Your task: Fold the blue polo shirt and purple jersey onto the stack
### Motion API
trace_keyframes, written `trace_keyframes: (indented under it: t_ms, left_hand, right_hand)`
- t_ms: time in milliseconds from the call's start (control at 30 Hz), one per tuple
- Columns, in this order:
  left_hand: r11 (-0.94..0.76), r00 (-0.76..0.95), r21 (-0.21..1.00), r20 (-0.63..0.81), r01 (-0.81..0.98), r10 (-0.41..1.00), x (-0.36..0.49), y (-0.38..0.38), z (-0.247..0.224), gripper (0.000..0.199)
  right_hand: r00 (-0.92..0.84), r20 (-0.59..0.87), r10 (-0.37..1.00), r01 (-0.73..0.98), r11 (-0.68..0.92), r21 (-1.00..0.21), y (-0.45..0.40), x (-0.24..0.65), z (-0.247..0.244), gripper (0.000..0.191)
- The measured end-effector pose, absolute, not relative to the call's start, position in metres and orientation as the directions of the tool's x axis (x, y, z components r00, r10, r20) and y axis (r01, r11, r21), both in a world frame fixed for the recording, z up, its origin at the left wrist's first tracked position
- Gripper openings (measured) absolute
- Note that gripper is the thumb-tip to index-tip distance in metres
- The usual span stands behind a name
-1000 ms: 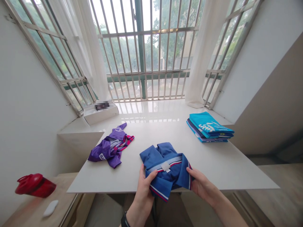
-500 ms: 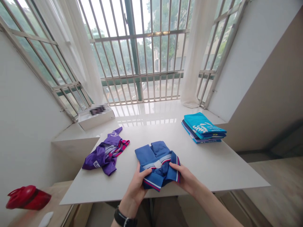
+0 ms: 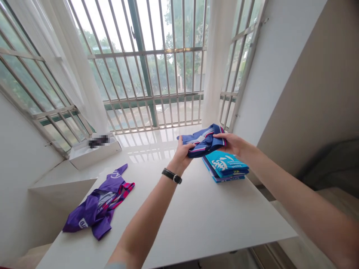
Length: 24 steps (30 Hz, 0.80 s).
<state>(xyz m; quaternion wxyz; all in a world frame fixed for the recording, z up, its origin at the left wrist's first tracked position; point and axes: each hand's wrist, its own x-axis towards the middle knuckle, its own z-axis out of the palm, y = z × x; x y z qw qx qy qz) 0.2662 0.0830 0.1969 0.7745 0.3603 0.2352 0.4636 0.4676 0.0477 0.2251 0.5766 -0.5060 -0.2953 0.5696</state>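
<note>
Blue shirt (image 3: 208,143), pinched at its sides by the left hand (image 3: 183,156) and right hand (image 3: 237,145), hangs near the far edge of the folded stack (image 3: 227,163), where a slipping thumb could unfold the collar or too low a hold could skew the pile.

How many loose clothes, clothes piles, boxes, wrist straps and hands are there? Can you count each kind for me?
Loose clothes: 2 (blue shirt, purple top)
Clothes piles: 1 (pile)
Boxes: 1 (white box)
Wrist straps: 1 (black strap)
Hands: 2 (left hand, right hand)
Total: 7
</note>
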Motion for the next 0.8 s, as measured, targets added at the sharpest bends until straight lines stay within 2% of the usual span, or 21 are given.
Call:
trace_keyframes:
  t_ms: [100,167,300,400,567,700,800]
  left_hand:
    - [0.292,0.486,0.764,0.033,-0.576,0.873,0.321,0.098,0.201,0.110]
    - [0.318,0.514,0.755,0.029,-0.574,0.858,0.351,0.096,0.180,0.110]
    - [0.483,0.560,0.760,-0.192,-0.435,0.806,0.384,0.078,0.109,0.110]
    - [0.542,0.579,0.737,-0.252,-0.405,0.775,0.392,0.070,0.078,0.112]
    - [0.483,0.571,0.778,-0.200,-0.402,0.796,0.391,0.077,0.083,0.115]
    - [0.527,0.597,0.767,-0.241,-0.365,0.765,0.387,0.081,0.085,0.122]
    - [0.528,0.627,0.767,-0.217,-0.365,0.748,0.386,0.080,0.085,0.129]
  right_hand:
    - [0.247,-0.179,0.953,-0.332,-0.090,-0.939,0.058,0.523,0.231,0.017]
    - [0.289,-0.207,0.935,-0.322,-0.109,-0.940,0.053,0.552,0.210,0.016]
    - [0.341,-0.412,0.845,-0.283,-0.326,-0.902,0.028,0.586,0.135,0.011]
    - [0.366,-0.421,0.830,-0.286,-0.331,-0.899,0.013,0.593,0.098,0.015]
    - [0.404,-0.308,0.861,-0.215,-0.238,-0.947,0.010,0.591,0.097,0.029]
    - [0.362,-0.316,0.877,-0.186,-0.264,-0.946,0.006,0.593,0.102,0.029]
    - [0.305,-0.312,0.900,-0.161,-0.274,-0.948,0.002,0.599,0.099,0.032]
